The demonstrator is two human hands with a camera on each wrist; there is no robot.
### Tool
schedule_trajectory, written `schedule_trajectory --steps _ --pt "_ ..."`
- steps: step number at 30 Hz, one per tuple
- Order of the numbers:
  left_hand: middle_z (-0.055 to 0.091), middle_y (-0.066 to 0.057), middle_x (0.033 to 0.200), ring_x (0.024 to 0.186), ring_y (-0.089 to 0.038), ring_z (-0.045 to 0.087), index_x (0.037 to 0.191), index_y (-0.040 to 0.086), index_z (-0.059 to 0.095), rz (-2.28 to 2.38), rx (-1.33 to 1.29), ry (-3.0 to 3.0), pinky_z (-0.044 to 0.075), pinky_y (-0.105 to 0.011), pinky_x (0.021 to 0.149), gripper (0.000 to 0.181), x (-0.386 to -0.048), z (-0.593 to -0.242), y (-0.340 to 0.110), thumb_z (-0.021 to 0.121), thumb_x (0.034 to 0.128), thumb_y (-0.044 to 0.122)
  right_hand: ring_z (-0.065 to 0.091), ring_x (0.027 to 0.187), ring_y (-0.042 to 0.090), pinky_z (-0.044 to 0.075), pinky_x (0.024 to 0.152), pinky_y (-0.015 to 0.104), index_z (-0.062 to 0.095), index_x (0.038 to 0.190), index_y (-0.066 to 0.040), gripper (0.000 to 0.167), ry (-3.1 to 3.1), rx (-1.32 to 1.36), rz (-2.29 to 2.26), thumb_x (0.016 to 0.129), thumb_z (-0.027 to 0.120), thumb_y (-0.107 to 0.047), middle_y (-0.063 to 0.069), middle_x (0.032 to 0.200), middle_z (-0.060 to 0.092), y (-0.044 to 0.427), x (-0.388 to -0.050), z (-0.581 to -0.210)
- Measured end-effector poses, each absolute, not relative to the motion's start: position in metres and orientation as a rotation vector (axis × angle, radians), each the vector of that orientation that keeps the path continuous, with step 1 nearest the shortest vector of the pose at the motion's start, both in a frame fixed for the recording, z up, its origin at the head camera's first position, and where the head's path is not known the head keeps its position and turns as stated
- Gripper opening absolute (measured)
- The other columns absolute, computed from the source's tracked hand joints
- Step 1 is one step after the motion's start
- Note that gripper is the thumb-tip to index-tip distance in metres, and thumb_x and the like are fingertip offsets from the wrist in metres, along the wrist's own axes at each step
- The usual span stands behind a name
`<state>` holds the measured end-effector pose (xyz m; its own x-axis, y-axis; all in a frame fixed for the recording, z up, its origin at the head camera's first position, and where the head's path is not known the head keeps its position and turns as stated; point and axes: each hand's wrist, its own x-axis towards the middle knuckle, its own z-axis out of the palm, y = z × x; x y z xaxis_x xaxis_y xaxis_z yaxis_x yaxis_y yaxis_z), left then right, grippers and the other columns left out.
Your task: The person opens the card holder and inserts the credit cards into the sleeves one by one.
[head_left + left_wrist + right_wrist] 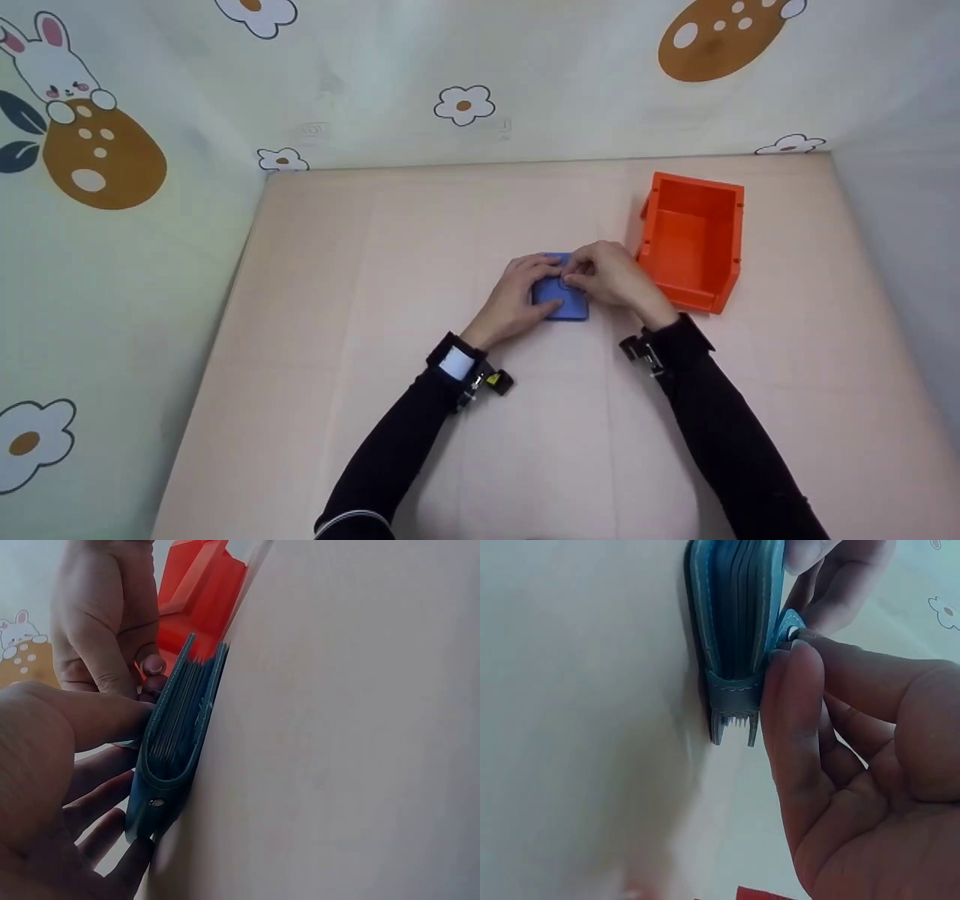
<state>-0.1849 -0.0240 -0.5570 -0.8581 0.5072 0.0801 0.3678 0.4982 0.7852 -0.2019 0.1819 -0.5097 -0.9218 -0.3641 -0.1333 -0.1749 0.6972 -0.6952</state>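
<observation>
A blue card wallet (pixel 574 307) with stitched edges lies on the table, its sleeves showing edge-on between the covers in both wrist views. My left hand (pixel 510 300) holds it from the left, thumb on the upper cover and fingers spread toward the far side. At its right edge, my right hand (pixel 611 276) pinches the small tab of a closing strap (pixel 735 695) between thumb and forefinger. A metal snap (pixel 793 633) shows on that tab, against the upper cover. The strap runs around the wallet's side. Part of the cover is hidden by the hands.
An orange open-topped bin (pixel 694 196) stands just right of my right hand, close to its wrist. The table (pixel 375 300) has a pale cover. Behind and to the left rises a patterned curtain (pixel 375 75).
</observation>
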Motion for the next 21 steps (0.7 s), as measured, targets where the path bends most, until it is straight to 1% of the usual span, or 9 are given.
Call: schedule_trajectory --steps 4,8,11,15,21 --pt "0.052 -0.006 0.155 0.149 -0.026 0.036 0.137 0.009 0.064 1.295 0.745 2.566 0.033 -0.04 0.124 0.046 -0.1845 -0.5565 -0.0247 0.075 0.0937 0.022 0.066 0.074 0.021 0.053 0.066 0.028 0.081 0.096 -0.006 0.006 2.622 -0.369 -1.084 0.093 0.077 -0.009 0.011 0.09 0.076 0.1808 -0.2023 -0.5112" --pt "0.052 -0.006 0.155 0.149 -0.026 0.035 0.138 0.009 0.063 1.296 0.746 2.564 0.032 -0.04 0.124 0.047 -0.1838 -0.5565 -0.0251 0.075 0.0939 0.022 0.062 0.078 0.022 0.051 0.068 0.028 0.082 0.094 -0.007 0.005 2.627 -0.344 -1.079 0.092 0.078 -0.01 0.011 0.093 0.071 0.1793 -0.203 -0.5132" --pt "0.052 -0.006 0.155 0.149 -0.026 0.035 0.138 0.01 0.063 1.292 0.749 2.565 0.031 -0.04 0.125 0.047 -0.1834 -0.5568 -0.0255 0.075 0.0942 0.022 0.061 0.075 0.021 0.049 0.066 0.028 0.081 0.093 -0.007 0.004 2.624 -0.345 -1.075 0.092 0.078 -0.01 0.01 0.089 0.069 0.1788 -0.2037 -0.5153" --pt "0.051 -0.006 0.155 0.149 -0.026 0.035 0.14 0.011 0.062 1.286 0.752 2.57 0.031 -0.04 0.125 0.049 -0.1835 -0.5563 -0.0261 0.075 0.0945 0.023 0.062 0.065 0.018 0.052 0.06 0.025 0.078 0.093 -0.006 0.004 2.595 -0.329 -1.113 0.093 0.077 -0.01 0.008 0.081 0.07 0.1786 -0.205 -0.5174" --pt "0.05 -0.006 0.156 0.148 -0.025 0.036 0.146 0.014 0.056 1.289 0.763 2.568 0.032 -0.039 0.124 0.055 -0.1843 -0.5566 -0.0261 0.075 0.0945 0.023 0.06 0.061 0.017 0.055 0.056 0.026 0.067 0.095 -0.007 0.011 2.557 -0.267 -1.153 0.092 0.077 -0.009 0.007 0.078 0.061 0.178 -0.2047 -0.5151"
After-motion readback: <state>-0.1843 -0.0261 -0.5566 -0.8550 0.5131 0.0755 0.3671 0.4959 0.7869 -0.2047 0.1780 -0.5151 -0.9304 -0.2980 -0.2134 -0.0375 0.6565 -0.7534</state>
